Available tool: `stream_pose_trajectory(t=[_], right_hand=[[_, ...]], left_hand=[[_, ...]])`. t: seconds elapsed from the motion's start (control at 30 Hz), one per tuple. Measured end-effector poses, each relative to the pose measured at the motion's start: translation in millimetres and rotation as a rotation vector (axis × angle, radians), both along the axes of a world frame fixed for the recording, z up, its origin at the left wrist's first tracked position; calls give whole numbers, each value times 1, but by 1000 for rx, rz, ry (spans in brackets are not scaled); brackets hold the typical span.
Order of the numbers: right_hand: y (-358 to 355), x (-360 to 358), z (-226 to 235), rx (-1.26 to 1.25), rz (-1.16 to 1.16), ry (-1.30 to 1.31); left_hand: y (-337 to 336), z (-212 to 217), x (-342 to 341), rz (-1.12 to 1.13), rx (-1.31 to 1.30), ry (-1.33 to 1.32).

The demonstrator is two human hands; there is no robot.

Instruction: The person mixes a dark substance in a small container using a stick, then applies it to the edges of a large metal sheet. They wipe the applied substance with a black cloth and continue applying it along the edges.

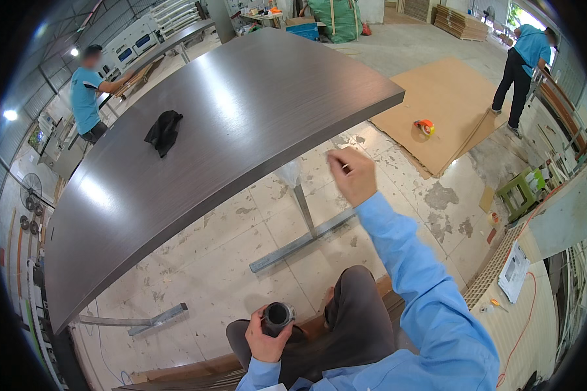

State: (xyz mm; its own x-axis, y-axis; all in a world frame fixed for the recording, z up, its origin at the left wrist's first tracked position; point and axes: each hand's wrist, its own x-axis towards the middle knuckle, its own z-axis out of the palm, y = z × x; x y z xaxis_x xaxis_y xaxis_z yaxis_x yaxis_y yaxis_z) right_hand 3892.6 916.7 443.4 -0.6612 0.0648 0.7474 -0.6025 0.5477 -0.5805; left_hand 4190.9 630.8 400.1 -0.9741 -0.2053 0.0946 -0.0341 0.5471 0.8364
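My left hand [266,339] is wrapped round a small open round container [278,315] with a dark inside, held low in front of my knees. My right hand [353,176] is curled closed in the air just off the near edge of a large dark grey-brown panel [235,98]. A tiny pale bit shows at its fingers, too small to name. The panel lies flat at about waist height and has a glossy, fine-grained top. A crumpled black cloth [164,133] rests on its left half, away from both hands.
Metal stands [303,238] support the panel, their feet on the worn tiled floor. Cardboard sheets [430,104] with an orange tape roll [424,128] lie at right. Co-workers [88,91] [525,68] stand left and far right. A green stool [520,195] and a ribbed pale surface [522,319] are at right.
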Motion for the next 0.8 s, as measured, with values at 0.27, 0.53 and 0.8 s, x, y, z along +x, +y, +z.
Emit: stream_pose_trajectory(t=[0.27,0.53,0.8], right_hand=[[-25,12,18,-226,-71,-66],[-42,15,9,-254,-68,-18],[6,-4,5,4,-9,70]], left_hand=[[-1,7,3,22,18,5],[-2,6,2,37,48,12],[-3,2,0,3,7,18]])
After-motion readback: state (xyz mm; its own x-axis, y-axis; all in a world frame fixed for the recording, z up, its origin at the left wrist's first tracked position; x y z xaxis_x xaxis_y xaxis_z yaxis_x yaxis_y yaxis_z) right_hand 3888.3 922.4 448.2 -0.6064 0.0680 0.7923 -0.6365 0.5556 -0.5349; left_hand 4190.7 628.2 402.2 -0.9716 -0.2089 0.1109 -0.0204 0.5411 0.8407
